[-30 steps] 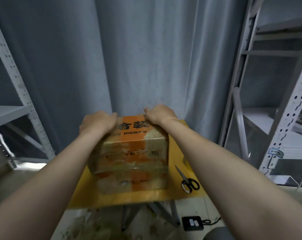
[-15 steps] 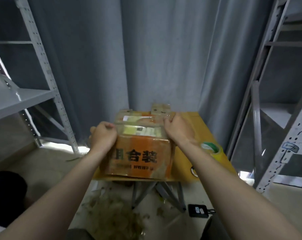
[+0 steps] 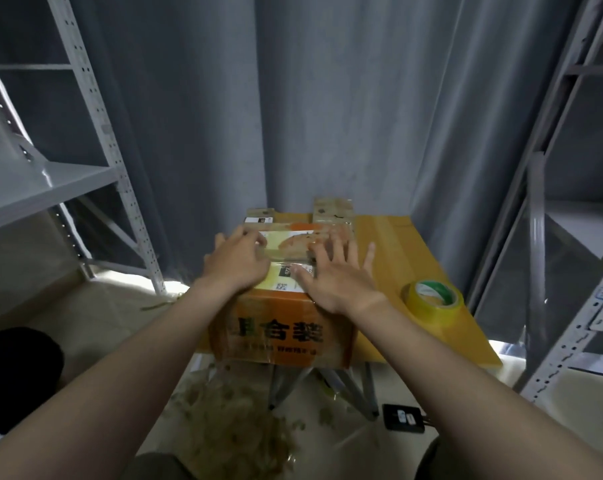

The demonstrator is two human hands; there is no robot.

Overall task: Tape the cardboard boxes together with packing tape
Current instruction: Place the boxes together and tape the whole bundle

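Atop glossy carton, right hand perhaps pressing

So a small yellow-topped table is what everything's set on, propped up on grey metal legs. An orange cardboard box is parked at its near edge, right under the left hand and right hand. A yellow tape roll is laid flat to the right of the right hand, apart from the box. Two smaller taped boxes are tucked in past both hands, at the far edge. Below the forearms, the floor is littered with tape scraps.
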